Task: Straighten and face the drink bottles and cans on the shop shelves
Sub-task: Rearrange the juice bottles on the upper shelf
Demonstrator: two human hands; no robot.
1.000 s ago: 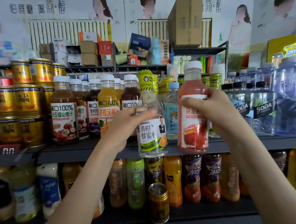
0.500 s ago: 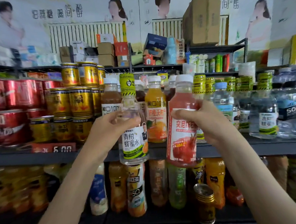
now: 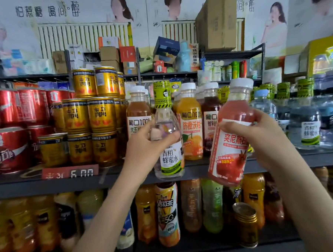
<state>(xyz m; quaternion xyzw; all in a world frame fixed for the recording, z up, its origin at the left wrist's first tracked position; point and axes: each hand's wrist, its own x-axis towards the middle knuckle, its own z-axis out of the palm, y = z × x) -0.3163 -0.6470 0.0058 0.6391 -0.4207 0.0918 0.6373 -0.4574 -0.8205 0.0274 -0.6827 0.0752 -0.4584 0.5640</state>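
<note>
- Fingers (image 3: pixel 168 136) of the left hand (image 3: pixel 143 148) are curled round the shoulder of the clear honey-water bottle (image 3: pixel 170 160). The right hand (image 3: pixel 262 138) grips the pink juice bottle (image 3: pixel 228 153) just below its neck, thumb across the top of the label.
- Both bottles are held in the air in front of the upper shelf (image 3: pixel 49 185), their bases hanging past its front edge and their labels turned towards the camera. The clear one is close to upright; the pink one leans, cap to the right.
- To do this step well, I would bring the pink bottle upright before lowering it. Each base should go flat on the shelf, in line with its own kind, and the fingers should let go only once it stands with the label square to the front.
- The clear bottle's label seems to match the clear bottles (image 3: pixel 309 131) at the right, so it likely belongs there. The pink one looks like a fit for the juice row (image 3: pixel 191 132) behind it.
- Gold cans (image 3: pixel 101 117) and red cans (image 3: pixel 10 114) are stacked at the left, above a price tag (image 3: pixel 70 172). More bottles (image 3: pixel 167 212) fill the lower shelf.
- Compared with half a second ago, the pink bottle leans more and sits further right against the juice row, now leaving the dark bottle uncovered. Both grips look unchanged.
</note>
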